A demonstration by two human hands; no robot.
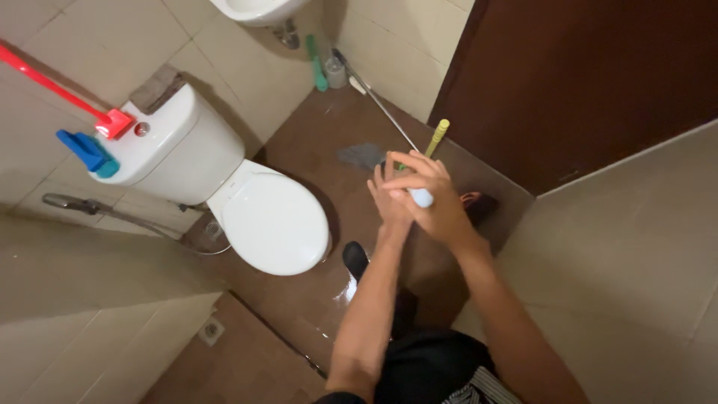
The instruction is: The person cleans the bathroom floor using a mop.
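My left hand (387,200) and my right hand (436,200) are raised together in front of me over the brown floor. The right hand's fingers curl around a small white object (422,197) whose kind I cannot make out. The left hand is flat with its fingers up, pressed against the right hand and the object. A white toilet (273,221) with its lid down stands to the left of my hands.
The toilet tank (168,142) carries a blue bottle (88,152) and a red tool (112,122). A yellow-handled brush (437,137), a long-handled mop (374,97) and a green brush (317,66) are by the far wall. A brown door (598,75) is at the right. A floor drain (212,329) sits at lower left.
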